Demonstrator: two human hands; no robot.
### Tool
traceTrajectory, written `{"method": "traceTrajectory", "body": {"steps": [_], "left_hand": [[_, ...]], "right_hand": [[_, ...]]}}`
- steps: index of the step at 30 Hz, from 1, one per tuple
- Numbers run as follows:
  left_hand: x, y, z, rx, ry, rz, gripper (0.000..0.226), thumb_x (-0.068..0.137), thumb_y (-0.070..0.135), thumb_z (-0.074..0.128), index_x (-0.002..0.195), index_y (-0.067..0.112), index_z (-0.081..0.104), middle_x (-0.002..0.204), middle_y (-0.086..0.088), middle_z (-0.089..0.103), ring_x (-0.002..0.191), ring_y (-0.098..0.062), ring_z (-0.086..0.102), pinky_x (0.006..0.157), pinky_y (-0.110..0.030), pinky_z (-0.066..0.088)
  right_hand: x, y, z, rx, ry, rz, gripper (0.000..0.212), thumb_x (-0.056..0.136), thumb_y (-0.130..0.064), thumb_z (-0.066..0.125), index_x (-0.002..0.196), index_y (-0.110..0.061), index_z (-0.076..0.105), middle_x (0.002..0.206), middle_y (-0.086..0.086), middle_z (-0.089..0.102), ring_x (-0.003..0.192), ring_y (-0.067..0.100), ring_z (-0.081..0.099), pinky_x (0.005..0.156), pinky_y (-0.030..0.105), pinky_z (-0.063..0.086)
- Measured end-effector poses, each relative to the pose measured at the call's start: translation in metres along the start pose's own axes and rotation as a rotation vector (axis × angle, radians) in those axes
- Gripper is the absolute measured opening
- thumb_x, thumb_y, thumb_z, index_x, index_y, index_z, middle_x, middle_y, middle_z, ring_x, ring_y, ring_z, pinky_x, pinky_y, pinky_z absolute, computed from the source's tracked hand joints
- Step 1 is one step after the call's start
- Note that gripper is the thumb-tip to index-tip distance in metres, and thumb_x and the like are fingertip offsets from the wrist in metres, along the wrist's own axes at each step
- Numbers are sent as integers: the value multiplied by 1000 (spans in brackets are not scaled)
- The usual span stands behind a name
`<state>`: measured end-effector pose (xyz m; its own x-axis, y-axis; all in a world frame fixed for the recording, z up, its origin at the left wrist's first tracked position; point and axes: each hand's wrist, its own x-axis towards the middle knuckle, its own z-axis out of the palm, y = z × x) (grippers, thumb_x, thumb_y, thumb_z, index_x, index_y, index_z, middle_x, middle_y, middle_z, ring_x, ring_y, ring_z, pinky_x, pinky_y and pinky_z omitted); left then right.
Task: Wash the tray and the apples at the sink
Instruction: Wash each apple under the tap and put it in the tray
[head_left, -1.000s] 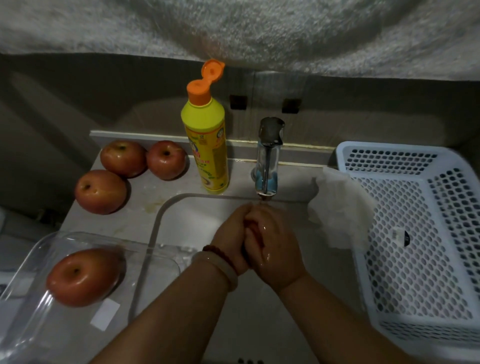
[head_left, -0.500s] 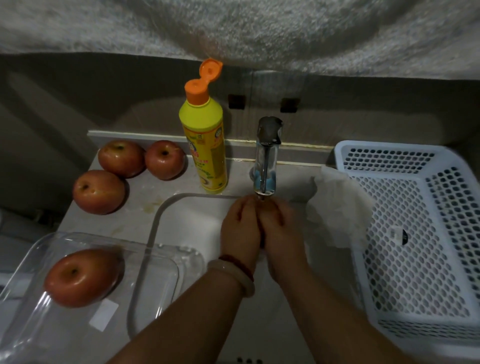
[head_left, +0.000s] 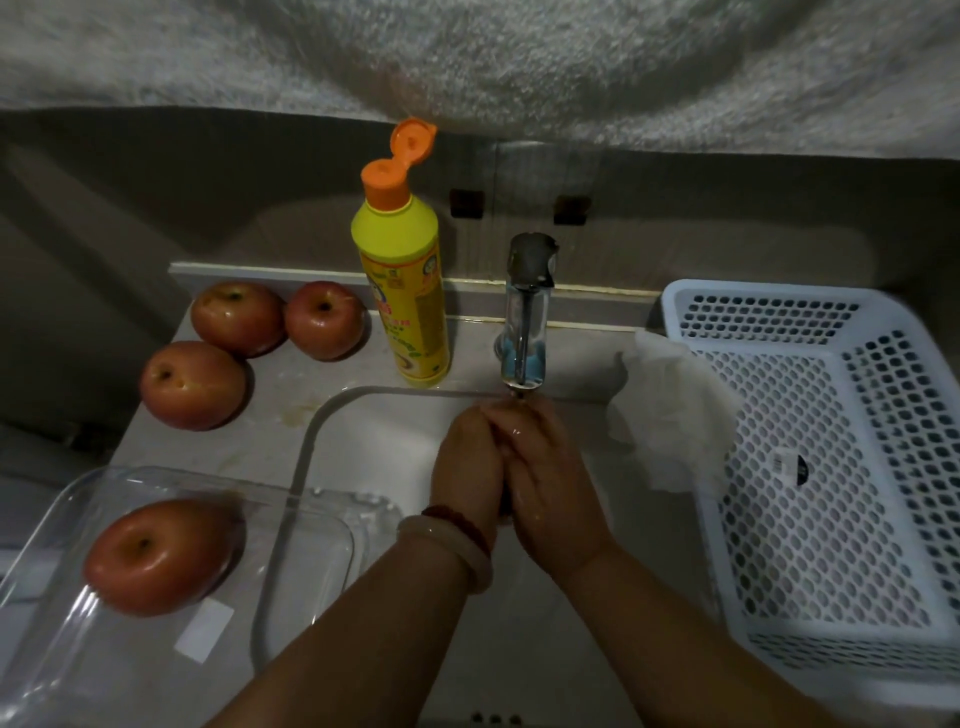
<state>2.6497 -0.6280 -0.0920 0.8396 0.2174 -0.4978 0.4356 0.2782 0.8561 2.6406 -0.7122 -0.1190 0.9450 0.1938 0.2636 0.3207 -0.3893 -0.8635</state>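
Tray (head_left: 62, 639): clear, at 8 o'clock on the worktop (head_left: 171, 457), right end overhanging the sink (head_left: 384, 441). One apple (head_left: 156, 556) sits in it, beside a white label. Three more apples on the worktop at 10 o'clock: front one (head_left: 193, 385), back left (head_left: 238, 318), back right (head_left: 324, 320), the back pair touching.

Left hand (head_left: 467, 467) and right hand (head_left: 550, 478) pressed together under the tap (head_left: 525, 317) at the centre, wet, right fingers (head_left: 511, 423) lying over the left. Whether anything is held between them: cannot tell.

Versus 0.5 s ago: hands the same under the tap, apples and tray unmoved.

Yellow bottle (head_left: 405, 291) at 12 o'clock, orange cap flipped open. White basket (head_left: 779, 312) at 3 o'clock, white cloth (head_left: 670, 410) over its left rim.
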Motion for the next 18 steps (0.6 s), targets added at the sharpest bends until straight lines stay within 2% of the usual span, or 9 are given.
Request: {"method": "traceTrajectory", "body": {"steps": [2,5,7,9,10,12,14,16,18], "left_hand": [[0,-3,-3,286,9,198,28,98,35,37,91,27,63,94,1,67,92,-16,63,90,-40,50],[-2,-9,-14,555,-108,415,21,100,31,38,113,26,55,115,2,53,98,8,49,90,-10,39],[-2,-14,-21,699,-163,573,24,100,26,40,121,24,51,116,6,47,99,15,42,85,1,30],[-3,-16,-24,733,-172,647,25,100,27,38,121,24,52,114,10,47,100,8,44,89,-5,33],[-5,-13,-21,723,-160,664,28,99,29,36,120,23,52,113,11,49,101,4,46,90,-8,35],[-7,-11,-14,580,-84,605,31,99,32,32,116,21,56,110,10,55,101,1,52,89,-7,38],[-4,2,-7,243,-34,266,34,102,32,33,106,19,64,100,1,67,98,-10,62,87,-15,47],[4,12,-9,-80,-130,-193,32,99,34,42,96,18,69,93,-9,71,92,-26,67,84,-34,54],[6,18,-15,-181,-225,-377,31,93,40,51,99,16,70,95,-11,72,93,-27,67,80,-38,52]], "right_hand": [[4,-16,2,326,126,297,27,96,-23,45,115,-22,64,121,2,63,114,13,59,96,24,45],[13,-28,-7,767,61,812,22,97,-33,50,107,-25,68,105,4,72,101,22,68,77,34,54],[16,-28,-16,931,-2,978,26,95,-37,53,107,-22,70,104,9,73,97,25,70,82,43,54],[17,-28,-18,1019,9,1032,28,92,-35,58,107,-16,71,104,12,73,97,27,70,83,45,55],[17,-28,-16,1017,17,1025,27,92,-34,58,108,-15,70,104,12,73,97,27,70,80,43,56],[16,-26,-8,872,51,864,21,94,-27,56,108,-18,70,103,9,73,99,24,69,78,40,57],[11,-25,-2,581,90,551,16,94,-21,57,100,-25,70,105,4,70,101,15,67,81,31,54],[3,-19,0,269,82,235,17,91,-25,55,104,-29,66,118,2,62,111,8,58,94,24,47],[-8,-7,1,-9,12,-7,32,91,-26,53,122,-24,59,135,2,51,129,16,45,109,27,35]]}}
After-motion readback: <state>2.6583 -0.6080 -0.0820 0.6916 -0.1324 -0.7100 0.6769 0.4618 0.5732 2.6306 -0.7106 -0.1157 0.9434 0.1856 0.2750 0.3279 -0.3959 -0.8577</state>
